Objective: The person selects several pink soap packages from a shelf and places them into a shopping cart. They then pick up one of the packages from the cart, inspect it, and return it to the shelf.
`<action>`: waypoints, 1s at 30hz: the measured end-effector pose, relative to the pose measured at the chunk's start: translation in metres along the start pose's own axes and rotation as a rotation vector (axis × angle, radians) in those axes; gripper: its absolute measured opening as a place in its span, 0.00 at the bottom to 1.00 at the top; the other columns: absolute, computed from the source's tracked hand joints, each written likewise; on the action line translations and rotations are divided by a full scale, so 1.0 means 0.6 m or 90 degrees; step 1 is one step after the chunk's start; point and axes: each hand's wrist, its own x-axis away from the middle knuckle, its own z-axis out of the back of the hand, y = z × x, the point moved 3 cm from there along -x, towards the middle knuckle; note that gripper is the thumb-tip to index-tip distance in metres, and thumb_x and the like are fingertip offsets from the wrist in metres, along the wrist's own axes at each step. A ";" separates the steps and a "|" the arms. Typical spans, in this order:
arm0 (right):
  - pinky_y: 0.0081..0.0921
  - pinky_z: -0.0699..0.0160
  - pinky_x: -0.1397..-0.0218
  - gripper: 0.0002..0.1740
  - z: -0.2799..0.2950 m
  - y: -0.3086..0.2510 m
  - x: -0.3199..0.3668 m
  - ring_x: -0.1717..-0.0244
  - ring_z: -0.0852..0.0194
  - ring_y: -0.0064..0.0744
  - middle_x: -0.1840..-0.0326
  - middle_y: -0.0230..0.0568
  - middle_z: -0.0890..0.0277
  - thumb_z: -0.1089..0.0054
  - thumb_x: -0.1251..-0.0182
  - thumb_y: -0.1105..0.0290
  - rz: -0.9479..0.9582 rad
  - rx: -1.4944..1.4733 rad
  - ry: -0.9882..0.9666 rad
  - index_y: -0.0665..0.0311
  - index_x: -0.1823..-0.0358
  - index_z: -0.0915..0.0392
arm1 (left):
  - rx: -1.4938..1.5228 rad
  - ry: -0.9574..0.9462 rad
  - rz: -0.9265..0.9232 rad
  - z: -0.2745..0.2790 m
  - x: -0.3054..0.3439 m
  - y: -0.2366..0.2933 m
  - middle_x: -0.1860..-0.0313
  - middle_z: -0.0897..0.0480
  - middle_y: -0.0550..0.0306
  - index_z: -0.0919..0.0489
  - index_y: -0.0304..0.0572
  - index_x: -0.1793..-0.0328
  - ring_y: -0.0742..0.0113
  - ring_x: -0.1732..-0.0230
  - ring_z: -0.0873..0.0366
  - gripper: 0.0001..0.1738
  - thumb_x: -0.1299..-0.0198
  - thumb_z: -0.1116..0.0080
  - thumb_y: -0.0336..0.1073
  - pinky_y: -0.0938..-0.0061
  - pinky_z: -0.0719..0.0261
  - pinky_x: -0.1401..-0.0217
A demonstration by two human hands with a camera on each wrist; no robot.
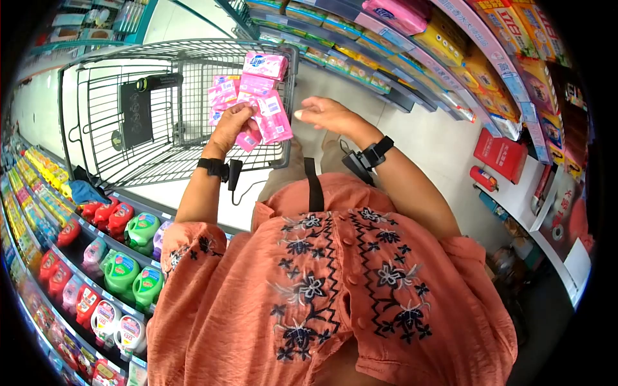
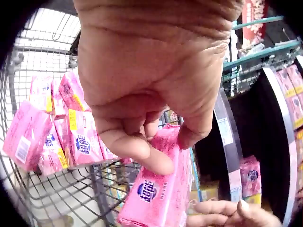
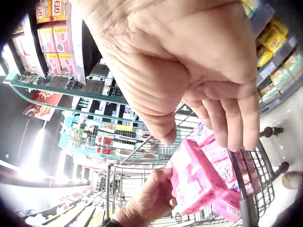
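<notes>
My left hand (image 1: pixel 230 130) pinches a pink plastic-wrapped soap pack (image 1: pixel 274 121) between thumb and fingers, over the near right corner of the shopping cart (image 1: pixel 291 96). In the left wrist view this soap pack (image 2: pixel 154 196) shows a blue-and-white logo. Several more pink packs (image 2: pixel 84 142) are heaped in the cart behind it. My right hand (image 1: pixel 331 119) is just right of the cart, fingers extended and holding nothing. The right wrist view shows its palm (image 3: pixel 189 61) above the held pack (image 3: pixel 194 182), a gap between them.
A shelf of detergent bottles (image 1: pixel 122 273) runs along the left. Stocked shelves (image 1: pixel 399 48) curve along the right, beyond a strip of pale floor (image 1: pixel 425 154). A red fire extinguisher (image 1: pixel 484 179) stands at the right. A dark panel (image 1: pixel 135 116) is fixed to the cart.
</notes>
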 end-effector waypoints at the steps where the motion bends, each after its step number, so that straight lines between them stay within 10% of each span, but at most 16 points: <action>1: 0.33 0.21 0.41 0.44 -0.005 0.000 -0.001 0.37 0.24 0.36 0.36 0.50 0.24 0.34 0.32 0.45 -0.006 -0.026 -0.024 0.72 0.27 0.36 | 0.054 0.003 0.009 -0.012 0.005 0.009 0.71 0.17 0.60 0.18 0.39 0.57 0.74 0.75 0.20 0.13 0.35 0.40 0.42 0.81 0.27 0.73; 6: 0.28 0.20 0.48 0.38 -0.018 -0.002 0.012 0.45 0.20 0.31 0.42 0.42 0.20 0.34 0.31 0.47 0.007 -0.158 -0.121 0.68 0.31 0.30 | 0.133 -0.163 0.055 -0.070 -0.005 0.015 0.62 0.17 0.61 0.19 0.39 0.46 0.73 0.64 0.20 0.19 0.29 0.43 0.48 0.75 0.20 0.60; 9: 0.23 0.19 0.53 0.30 0.004 0.012 0.024 0.51 0.18 0.25 0.47 0.37 0.18 0.36 0.28 0.53 -0.011 -0.197 -0.075 0.65 0.33 0.27 | 0.105 -0.062 0.019 -0.081 -0.023 0.032 0.51 0.17 0.55 0.21 0.37 0.36 0.70 0.52 0.18 0.26 0.28 0.43 0.51 0.72 0.19 0.51; 13: 0.27 0.18 0.45 0.30 0.047 0.038 0.037 0.48 0.17 0.25 0.45 0.39 0.18 0.36 0.27 0.54 -0.011 -0.226 -0.048 0.67 0.34 0.28 | -0.700 0.157 -0.303 -0.008 -0.163 -0.088 0.31 0.25 0.40 0.32 0.42 0.24 0.45 0.32 0.25 0.35 0.30 0.46 0.55 0.56 0.24 0.35; 16: 0.28 0.18 0.43 0.30 0.064 0.033 0.057 0.46 0.17 0.27 0.43 0.39 0.18 0.36 0.27 0.54 0.002 -0.236 -0.015 0.67 0.33 0.28 | -0.916 0.113 -0.098 -0.049 -0.159 -0.082 0.25 0.32 0.39 0.35 0.43 0.23 0.43 0.29 0.29 0.34 0.30 0.48 0.51 0.51 0.27 0.33; 19: 0.29 0.19 0.42 0.30 0.073 0.042 0.060 0.45 0.18 0.27 0.43 0.39 0.18 0.36 0.27 0.53 0.002 -0.250 -0.015 0.67 0.34 0.28 | -0.980 0.194 -0.127 -0.059 -0.151 -0.134 0.24 0.36 0.38 0.37 0.46 0.22 0.42 0.28 0.31 0.33 0.30 0.50 0.49 0.46 0.29 0.32; 28: 0.28 0.21 0.40 0.30 0.084 0.036 0.063 0.43 0.18 0.27 0.42 0.40 0.19 0.36 0.28 0.53 -0.010 -0.255 -0.001 0.67 0.34 0.28 | -0.666 0.245 -0.277 -0.046 -0.194 -0.065 0.44 0.20 0.35 0.28 0.35 0.31 0.38 0.43 0.21 0.29 0.32 0.43 0.46 0.53 0.20 0.43; 30: 0.28 0.21 0.40 0.30 0.085 0.039 0.063 0.43 0.18 0.28 0.42 0.40 0.19 0.36 0.28 0.53 -0.017 -0.256 0.003 0.67 0.34 0.28 | -0.369 0.147 -0.093 -0.036 -0.245 -0.063 0.46 0.19 0.43 0.27 0.35 0.32 0.47 0.42 0.21 0.28 0.32 0.43 0.45 0.55 0.20 0.41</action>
